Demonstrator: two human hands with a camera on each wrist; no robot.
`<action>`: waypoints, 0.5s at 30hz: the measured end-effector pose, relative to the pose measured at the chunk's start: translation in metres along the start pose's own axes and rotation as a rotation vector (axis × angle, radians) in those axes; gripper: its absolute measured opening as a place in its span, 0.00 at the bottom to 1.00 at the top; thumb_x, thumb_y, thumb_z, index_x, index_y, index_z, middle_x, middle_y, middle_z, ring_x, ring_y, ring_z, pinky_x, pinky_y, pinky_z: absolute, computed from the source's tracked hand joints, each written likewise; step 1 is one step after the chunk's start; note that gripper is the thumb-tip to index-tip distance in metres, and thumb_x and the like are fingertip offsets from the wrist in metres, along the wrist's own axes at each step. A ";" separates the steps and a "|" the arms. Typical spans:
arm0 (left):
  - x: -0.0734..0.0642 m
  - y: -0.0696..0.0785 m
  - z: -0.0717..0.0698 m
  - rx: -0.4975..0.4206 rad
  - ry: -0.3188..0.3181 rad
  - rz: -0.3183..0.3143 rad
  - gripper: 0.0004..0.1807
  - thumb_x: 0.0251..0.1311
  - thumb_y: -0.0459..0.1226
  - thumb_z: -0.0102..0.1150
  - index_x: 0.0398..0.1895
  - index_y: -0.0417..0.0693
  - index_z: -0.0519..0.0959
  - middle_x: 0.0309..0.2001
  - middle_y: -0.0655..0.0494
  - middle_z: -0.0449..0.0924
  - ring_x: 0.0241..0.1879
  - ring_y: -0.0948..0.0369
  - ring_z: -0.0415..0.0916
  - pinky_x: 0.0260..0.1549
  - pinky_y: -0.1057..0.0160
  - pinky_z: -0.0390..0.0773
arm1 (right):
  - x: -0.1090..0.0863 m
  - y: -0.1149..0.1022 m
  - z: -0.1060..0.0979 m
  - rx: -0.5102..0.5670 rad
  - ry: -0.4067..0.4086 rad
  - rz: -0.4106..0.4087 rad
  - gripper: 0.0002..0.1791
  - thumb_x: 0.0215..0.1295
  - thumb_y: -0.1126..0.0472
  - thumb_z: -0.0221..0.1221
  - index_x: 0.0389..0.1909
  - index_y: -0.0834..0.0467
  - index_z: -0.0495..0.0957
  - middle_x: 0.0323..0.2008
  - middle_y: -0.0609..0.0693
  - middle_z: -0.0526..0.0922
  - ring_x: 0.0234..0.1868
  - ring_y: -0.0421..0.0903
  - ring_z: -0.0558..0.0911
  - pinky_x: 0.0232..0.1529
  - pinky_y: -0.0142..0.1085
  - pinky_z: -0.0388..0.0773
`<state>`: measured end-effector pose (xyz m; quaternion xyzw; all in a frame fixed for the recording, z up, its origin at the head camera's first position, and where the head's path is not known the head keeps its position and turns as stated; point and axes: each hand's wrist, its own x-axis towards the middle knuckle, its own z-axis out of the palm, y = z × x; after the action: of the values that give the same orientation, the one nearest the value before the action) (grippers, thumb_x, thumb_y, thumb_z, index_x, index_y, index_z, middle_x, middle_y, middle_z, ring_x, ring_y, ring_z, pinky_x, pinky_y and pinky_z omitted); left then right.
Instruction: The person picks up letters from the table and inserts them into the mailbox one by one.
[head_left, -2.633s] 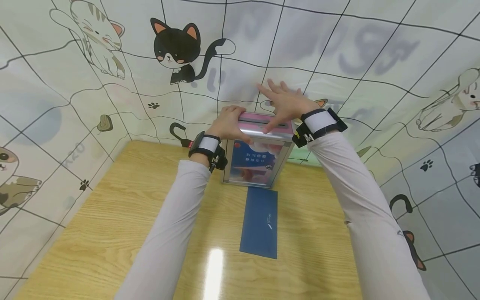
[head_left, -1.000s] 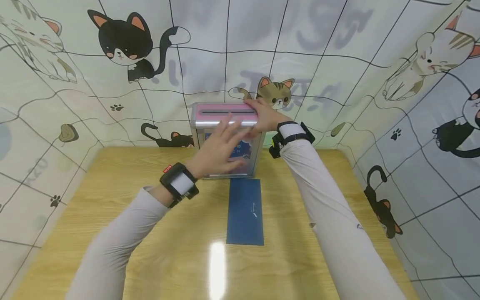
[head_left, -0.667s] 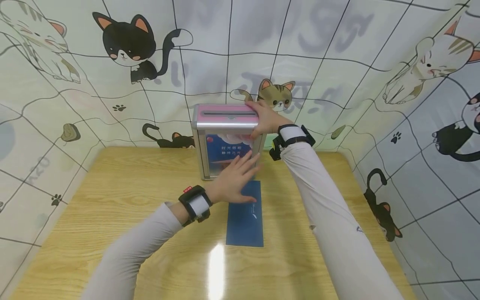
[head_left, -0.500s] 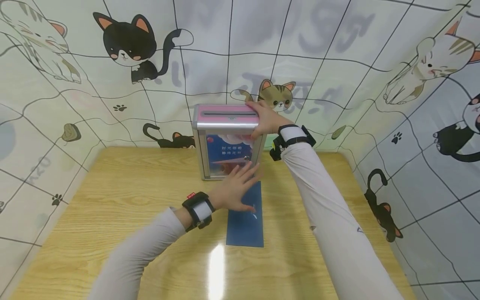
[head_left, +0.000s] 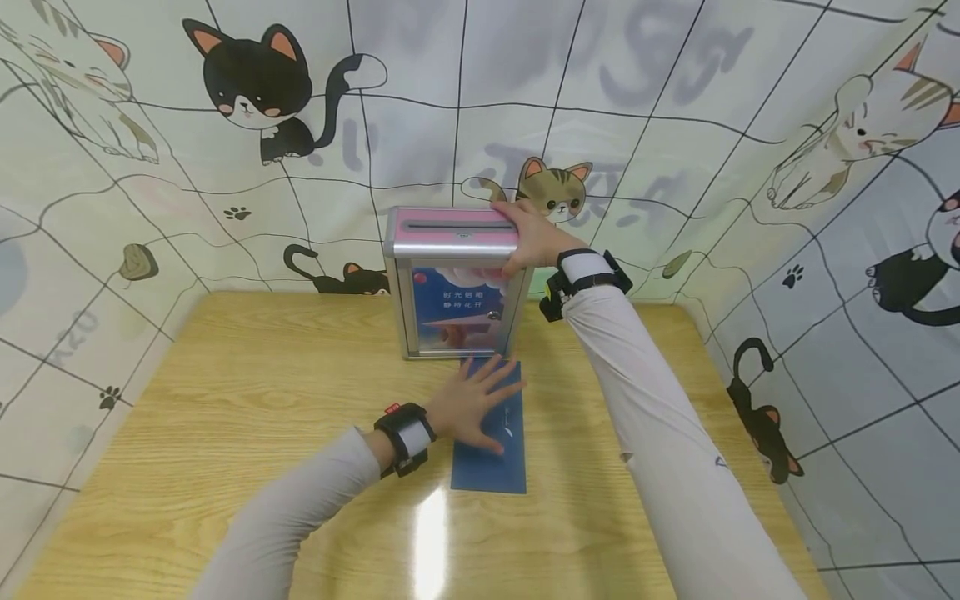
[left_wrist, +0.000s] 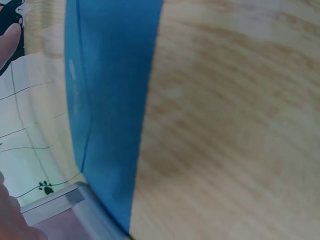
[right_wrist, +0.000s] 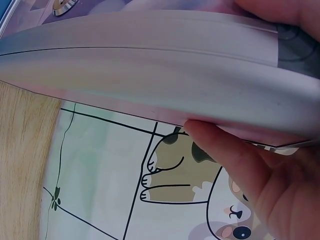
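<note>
A letter box (head_left: 450, 243) with a metal frame, a slotted pink top and a printed front panel stands against the back wall. My right hand (head_left: 532, 237) grips its upper right corner, thumb in front and fingers behind; the right wrist view shows a finger (right_wrist: 220, 150) along the back of the box. A flat dark blue envelope (head_left: 489, 471) with small white print lies in front of the box. Over it my left hand (head_left: 467, 408) is spread, fingers straight; whether it touches the envelope I cannot tell. The left wrist view shows a line running lengthwise on the envelope (left_wrist: 115, 100).
Everything rests on a wood-grain table (head_left: 285, 375). A light cloth (head_left: 420, 142) printed with cats and grid lines rises behind and at both sides. Each wrist wears a black strap with a small device. Glare (head_left: 431, 533) marks the table's front.
The left hand has left the box's top and come down toward me, over the blue envelope. The right hand, earlier spread above the box, now grips its right corner and stays there.
</note>
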<state>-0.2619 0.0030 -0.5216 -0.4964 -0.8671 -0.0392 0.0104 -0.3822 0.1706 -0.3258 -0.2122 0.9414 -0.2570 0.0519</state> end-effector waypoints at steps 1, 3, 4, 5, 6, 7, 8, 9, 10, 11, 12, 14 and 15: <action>-0.001 0.001 0.002 -0.015 -0.005 -0.001 0.59 0.33 0.72 0.50 0.69 0.58 0.44 0.72 0.47 0.38 0.67 0.44 0.34 0.59 0.33 0.50 | 0.000 0.000 0.000 0.001 0.000 -0.001 0.64 0.20 0.60 0.70 0.67 0.51 0.48 0.58 0.59 0.56 0.50 0.53 0.62 0.52 0.51 0.69; -0.002 0.002 0.007 -0.037 -0.014 -0.002 0.58 0.34 0.72 0.50 0.69 0.57 0.45 0.72 0.47 0.37 0.67 0.44 0.34 0.59 0.32 0.50 | -0.001 0.000 0.000 0.004 0.002 -0.001 0.64 0.20 0.60 0.70 0.67 0.51 0.48 0.59 0.59 0.56 0.50 0.54 0.62 0.52 0.51 0.69; -0.003 0.003 0.010 -0.051 -0.018 -0.003 0.58 0.33 0.72 0.50 0.69 0.56 0.47 0.72 0.47 0.37 0.67 0.44 0.34 0.59 0.32 0.49 | -0.002 -0.001 0.000 0.004 0.003 0.000 0.64 0.20 0.60 0.70 0.67 0.51 0.48 0.59 0.59 0.55 0.50 0.54 0.62 0.52 0.51 0.69; -0.003 0.003 0.013 -0.059 -0.023 -0.003 0.58 0.33 0.72 0.50 0.69 0.56 0.47 0.72 0.47 0.37 0.67 0.44 0.34 0.59 0.32 0.49 | -0.002 -0.001 0.000 0.005 0.004 0.000 0.64 0.20 0.60 0.70 0.67 0.51 0.48 0.59 0.59 0.55 0.50 0.54 0.62 0.52 0.52 0.69; -0.003 0.003 0.016 -0.066 -0.032 -0.004 0.58 0.34 0.72 0.50 0.69 0.56 0.48 0.72 0.47 0.36 0.67 0.44 0.34 0.60 0.32 0.48 | -0.002 -0.001 0.000 0.005 0.004 -0.001 0.64 0.20 0.60 0.70 0.67 0.51 0.48 0.59 0.59 0.55 0.50 0.54 0.63 0.52 0.52 0.69; -0.003 0.004 0.019 -0.063 -0.042 -0.005 0.58 0.34 0.72 0.49 0.69 0.56 0.47 0.72 0.47 0.36 0.67 0.45 0.33 0.60 0.33 0.48 | -0.002 -0.001 0.000 0.007 0.003 -0.001 0.64 0.20 0.60 0.70 0.67 0.51 0.48 0.59 0.59 0.55 0.50 0.54 0.63 0.52 0.52 0.69; -0.004 0.004 0.022 -0.057 -0.050 -0.006 0.58 0.34 0.73 0.49 0.69 0.57 0.46 0.72 0.48 0.35 0.67 0.45 0.33 0.60 0.33 0.48 | -0.002 -0.001 0.000 0.007 0.004 -0.001 0.63 0.20 0.60 0.70 0.67 0.51 0.48 0.60 0.59 0.55 0.51 0.54 0.63 0.52 0.52 0.69; -0.004 0.004 0.025 -0.056 -0.061 -0.008 0.58 0.34 0.73 0.48 0.69 0.58 0.46 0.72 0.48 0.35 0.67 0.45 0.33 0.60 0.33 0.47 | -0.002 -0.001 0.000 0.006 0.005 -0.001 0.63 0.21 0.60 0.70 0.67 0.51 0.48 0.60 0.59 0.55 0.51 0.54 0.63 0.52 0.52 0.68; -0.005 0.005 0.026 -0.052 -0.072 -0.010 0.58 0.34 0.73 0.48 0.69 0.58 0.46 0.72 0.48 0.34 0.67 0.45 0.32 0.60 0.34 0.47 | -0.002 -0.001 0.000 0.006 0.005 -0.001 0.63 0.21 0.61 0.70 0.67 0.51 0.48 0.60 0.59 0.55 0.51 0.54 0.63 0.52 0.52 0.69; -0.005 0.006 0.028 -0.051 -0.081 -0.011 0.58 0.34 0.73 0.47 0.69 0.58 0.45 0.72 0.48 0.34 0.67 0.45 0.32 0.61 0.34 0.48 | -0.002 -0.001 0.000 0.004 0.006 -0.001 0.63 0.21 0.61 0.69 0.67 0.51 0.48 0.60 0.59 0.54 0.51 0.54 0.63 0.52 0.52 0.69; -0.006 0.008 0.028 -0.054 -0.093 -0.013 0.58 0.34 0.73 0.47 0.69 0.58 0.45 0.72 0.48 0.35 0.67 0.45 0.32 0.61 0.34 0.48 | -0.002 -0.001 0.000 0.001 0.007 -0.002 0.63 0.21 0.61 0.69 0.67 0.51 0.48 0.60 0.59 0.54 0.51 0.54 0.63 0.52 0.52 0.68; -0.008 0.011 0.028 -0.051 -0.111 -0.012 0.57 0.34 0.74 0.46 0.69 0.59 0.45 0.72 0.48 0.36 0.67 0.45 0.33 0.60 0.34 0.49 | -0.001 -0.002 0.000 -0.002 0.007 0.000 0.63 0.20 0.61 0.69 0.67 0.51 0.48 0.60 0.59 0.54 0.51 0.54 0.62 0.53 0.52 0.68; -0.008 0.012 0.029 -0.050 -0.117 -0.008 0.57 0.34 0.74 0.46 0.69 0.58 0.46 0.72 0.47 0.36 0.67 0.45 0.33 0.60 0.34 0.50 | -0.001 -0.002 0.000 -0.001 0.005 0.000 0.63 0.20 0.61 0.69 0.67 0.51 0.48 0.60 0.59 0.54 0.52 0.55 0.62 0.53 0.52 0.68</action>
<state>-0.2465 0.0041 -0.5502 -0.4946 -0.8669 -0.0319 -0.0529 -0.3807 0.1696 -0.3249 -0.2117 0.9417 -0.2570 0.0492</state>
